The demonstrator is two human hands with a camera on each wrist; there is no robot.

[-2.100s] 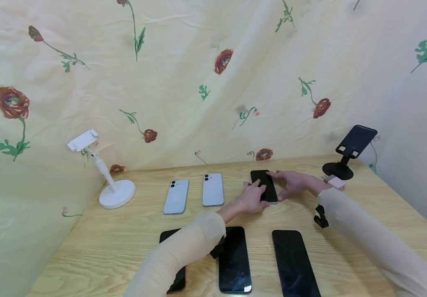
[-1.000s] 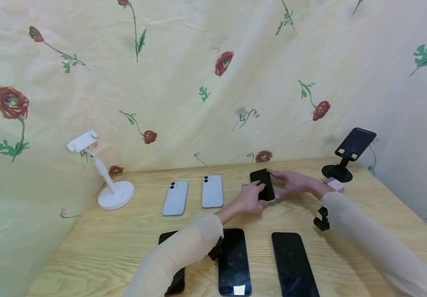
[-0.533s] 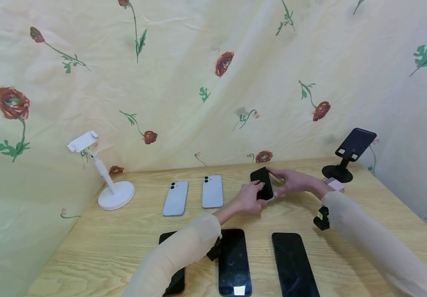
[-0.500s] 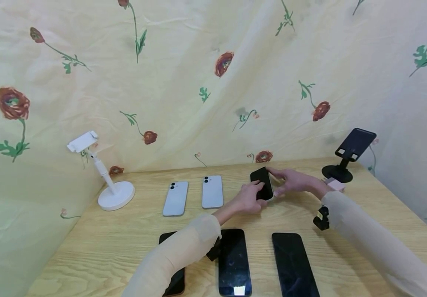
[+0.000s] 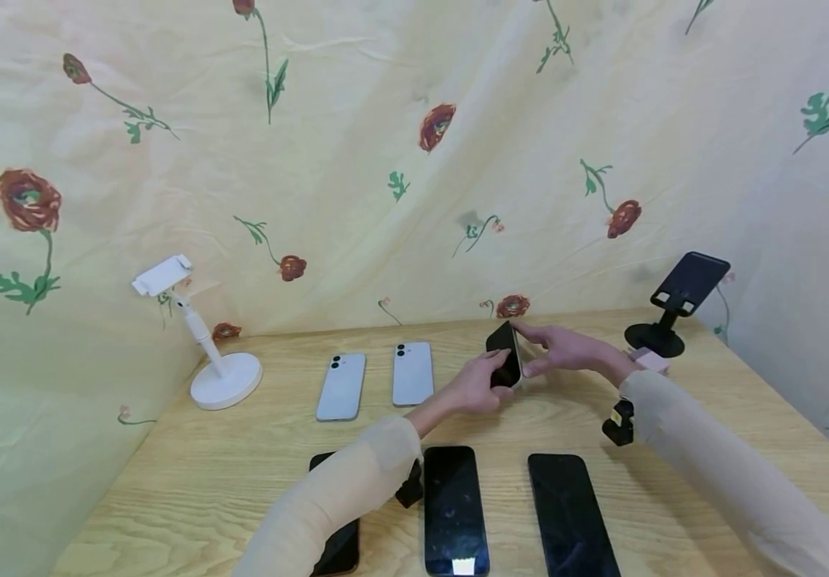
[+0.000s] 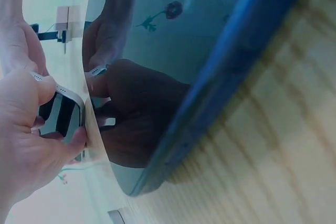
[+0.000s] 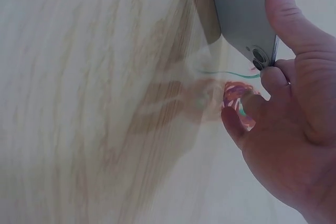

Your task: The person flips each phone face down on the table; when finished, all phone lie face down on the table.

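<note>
A dark-screened phone (image 5: 505,355) stands tilted up on its long edge in the back row of the wooden table (image 5: 227,473), its screen turned left. My left hand (image 5: 481,383) pinches its near end, thumb and fingers curled round the corner (image 6: 60,113). From the right, my right hand (image 5: 557,350) grips the far end. In the right wrist view the thumb (image 7: 292,20) lies on the phone's grey back (image 7: 239,9), beside a camera lens, and the fingers curl round the edge. Both hands hold the phone above the wood.
Two white phones (image 5: 341,385) (image 5: 412,372) lie face down left of the held one. Three dark-screened phones (image 5: 455,506) (image 5: 574,513) (image 5: 336,548) lie in the front row. A white stand (image 5: 201,340) is back left, a black stand (image 5: 674,304) and a pink block (image 5: 649,360) back right.
The phone lay flat under both hands; its right side has been raised, so it now stands tilted on its edge between them. Nothing else has moved.
</note>
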